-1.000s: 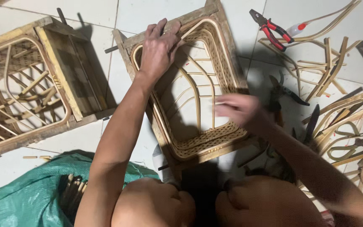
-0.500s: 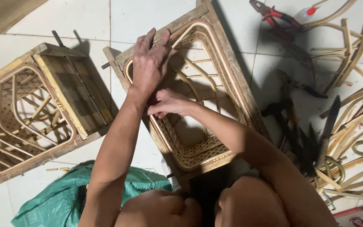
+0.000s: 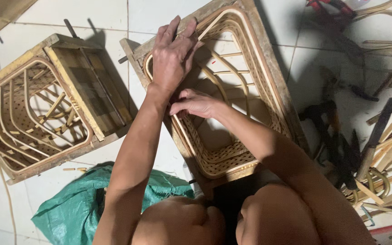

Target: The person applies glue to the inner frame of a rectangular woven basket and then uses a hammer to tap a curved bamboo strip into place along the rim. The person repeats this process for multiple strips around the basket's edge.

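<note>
1. The rattan basket in its wooden frame [image 3: 232, 149] lies at centre frame on the tiled floor [image 3: 91, 13], long axis running lower left to upper right, open mouth up.
2. The left hand [image 3: 173, 56] lies flat on the upper-left rim, fingers spread; should it lift, the frame could slide.
3. The right hand [image 3: 196, 103] pinches the rim's cane strip [image 3: 182, 131]; hard bending could splinter it.

this looks like a small home craft workshop set on a white tiled floor [image 3: 91, 13], with half-woven rattan baskets in wooden frames [image 3: 46, 109], loose cane strips [image 3: 386, 149], scattered hand tools [image 3: 336, 136] (pliers among them) and a green sack [image 3: 78, 208].
</note>
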